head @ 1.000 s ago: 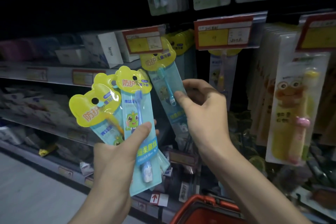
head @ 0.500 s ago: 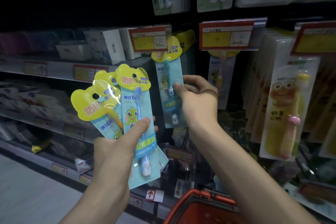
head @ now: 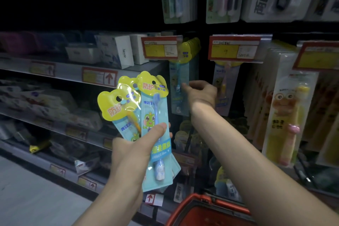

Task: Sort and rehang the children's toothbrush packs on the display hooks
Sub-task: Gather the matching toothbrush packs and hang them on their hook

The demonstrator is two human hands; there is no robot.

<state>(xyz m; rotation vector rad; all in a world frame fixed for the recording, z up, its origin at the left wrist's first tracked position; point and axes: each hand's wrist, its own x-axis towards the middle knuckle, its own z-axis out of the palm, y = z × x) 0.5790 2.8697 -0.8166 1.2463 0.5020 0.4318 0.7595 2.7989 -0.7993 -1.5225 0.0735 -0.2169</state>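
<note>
The shelf (head: pixel 117 71) ran leftward from the tag (head: pixel 159 47). The basket (head: pixel 201 205) sat far below the tag, a little to its right. Lower left of the tag, the left hand (head: pixel 128 156) gripped a fan of packs (head: pixel 161 152), with the thumb pressed across the front one. The packs' long axes stood nearly upright, yellow headers and hang holes on top. The rear pack leaned away from the tag.

Directly under the tag a hung pack (head: pixel 178 71) dropped straight down, in front of a row (head: pixel 191 46) of like headers. The hook itself was hidden behind the tag.

The right hand (head: pixel 201 95) was below and right of the tag, its fingers curled, with the tips at the hung pack's right edge. In the dim light I could not tell whether it pinched the pack or only touched it.

The right hand was much the nearer to the hook, and the fan lay down-left of it, across the gap. I judged that the next pack would have to pass rightward and up from the fan, header first, with its hole brought level with the space behind the tag.
</note>
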